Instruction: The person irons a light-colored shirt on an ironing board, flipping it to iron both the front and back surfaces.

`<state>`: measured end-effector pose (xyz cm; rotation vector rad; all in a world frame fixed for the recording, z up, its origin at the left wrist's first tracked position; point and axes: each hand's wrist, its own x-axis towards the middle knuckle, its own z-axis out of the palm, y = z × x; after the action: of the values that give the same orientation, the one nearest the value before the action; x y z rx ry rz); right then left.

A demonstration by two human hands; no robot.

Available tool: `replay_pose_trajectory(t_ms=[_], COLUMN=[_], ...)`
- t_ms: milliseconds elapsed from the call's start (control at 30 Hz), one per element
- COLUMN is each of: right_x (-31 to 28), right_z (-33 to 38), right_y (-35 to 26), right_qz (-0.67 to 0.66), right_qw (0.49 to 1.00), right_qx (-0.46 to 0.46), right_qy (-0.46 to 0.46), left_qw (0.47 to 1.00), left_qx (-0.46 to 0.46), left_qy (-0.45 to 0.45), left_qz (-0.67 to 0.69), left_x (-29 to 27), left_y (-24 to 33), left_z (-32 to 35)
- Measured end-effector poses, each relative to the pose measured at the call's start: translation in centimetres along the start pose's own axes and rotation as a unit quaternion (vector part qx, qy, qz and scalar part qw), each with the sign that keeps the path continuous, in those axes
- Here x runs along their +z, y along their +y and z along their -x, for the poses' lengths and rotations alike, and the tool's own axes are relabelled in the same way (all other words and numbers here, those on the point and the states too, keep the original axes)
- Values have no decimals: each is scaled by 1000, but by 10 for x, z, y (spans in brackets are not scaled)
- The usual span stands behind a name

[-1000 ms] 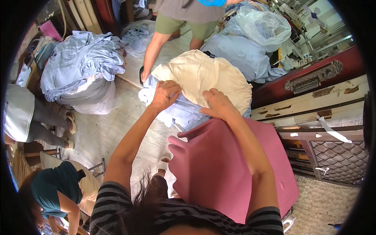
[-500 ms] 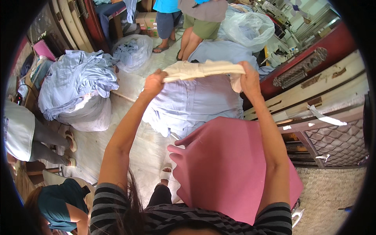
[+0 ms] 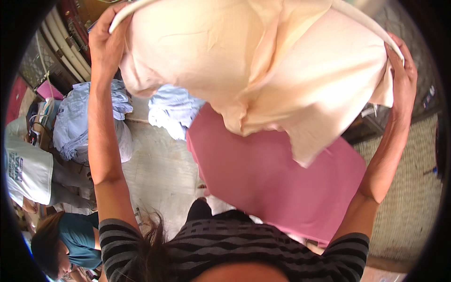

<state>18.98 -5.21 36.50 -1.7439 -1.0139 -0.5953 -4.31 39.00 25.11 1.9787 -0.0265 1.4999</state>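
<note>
I hold a large cream-coloured cloth up high in front of me, spread between both hands. My left hand grips its upper left edge, my right hand grips its right edge. The cloth hangs down in folds and hides most of what lies behind it. Below it a pink cloth lies flat in front of my body.
A pile of pale blue garments lies on the floor beyond the pink cloth, and another heap on a sack sits at the left. A person in a teal top crouches at the lower left. A woven mat is at the right.
Both arms have swung the cream cloth upward and toward my head; it now spreads wide and fills the top of the view. The people who stood farther back are now hidden.
</note>
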Motion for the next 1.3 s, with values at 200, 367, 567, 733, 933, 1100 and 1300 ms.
replay_pose_trajectory(t_ms=[200, 367, 567, 733, 933, 1100, 1300], right_x=[-109, -84, -127, -144, -139, -158, -178], right_z=[36, 154, 376, 441, 445, 425, 368], right_y=[113, 175, 142, 94, 101, 121, 115], right_qz=[113, 361, 200, 126, 230, 94, 50], right_qw=[976, 922, 944, 934, 941, 922, 909], right_qx=[74, -106, 121, 307, 168, 335, 370], right_qy=[-170, -86, -231, -132, -181, -172, -186], left_qw=[989, 934, 910, 924, 925, 929, 880], left_qx=[62, 109, -142, -90, 13, -99, -293], left_qy=[-120, -160, -390, -364, -365, -355, -348], left_qz=[-65, -302, -13, -78, -103, -3, 138], left_x=[103, 185, 188, 130, 128, 140, 159], left_y=[24, 5, 107, 167, 168, 152, 162], left_z=[30, 132, 310, 373, 381, 361, 313])
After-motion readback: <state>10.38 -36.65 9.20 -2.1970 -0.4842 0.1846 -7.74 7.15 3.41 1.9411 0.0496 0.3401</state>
